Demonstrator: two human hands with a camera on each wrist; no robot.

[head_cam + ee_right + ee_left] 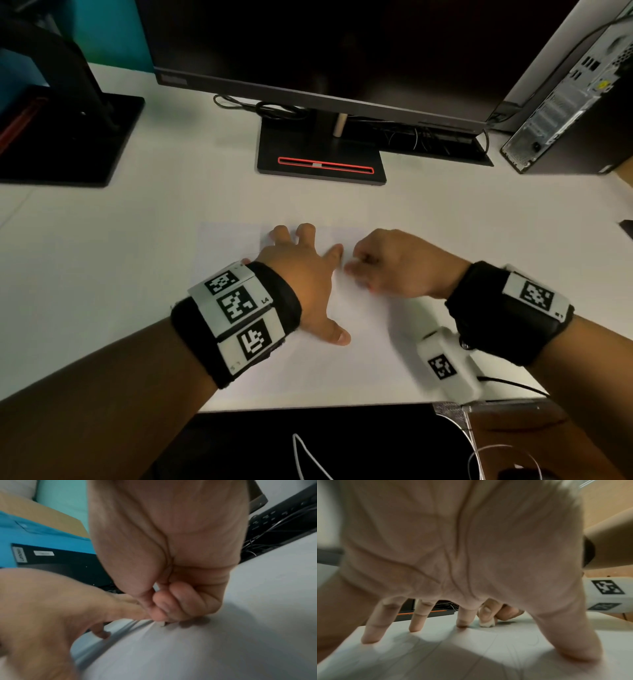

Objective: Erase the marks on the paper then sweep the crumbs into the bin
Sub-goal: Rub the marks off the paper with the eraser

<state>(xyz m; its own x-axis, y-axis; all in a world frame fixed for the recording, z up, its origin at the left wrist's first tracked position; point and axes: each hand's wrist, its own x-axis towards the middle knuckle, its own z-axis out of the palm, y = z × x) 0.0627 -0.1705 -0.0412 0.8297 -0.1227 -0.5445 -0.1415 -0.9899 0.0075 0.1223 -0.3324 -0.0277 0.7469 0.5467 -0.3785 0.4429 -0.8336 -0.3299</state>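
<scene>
A white sheet of paper (233,246) lies flat on the white desk. My left hand (301,274) is spread on it, fingertips (370,637) and thumb pressing it down. Faint pencil lines (513,646) show on the paper (436,655) under that hand. Just right of the left index finger, my right hand (383,267) is curled and pinches a small white eraser (487,624) against the sheet. In the right wrist view only a sliver of the eraser (162,624) pokes out below the curled fingers (171,605). No crumbs or bin can be made out.
A black monitor stand (322,161) with a red slot sits behind the paper, with cables (267,108) beside it. A second black stand (68,137) is at far left and a computer tower (575,102) at far right. The desk's front edge (308,406) runs just below my wrists.
</scene>
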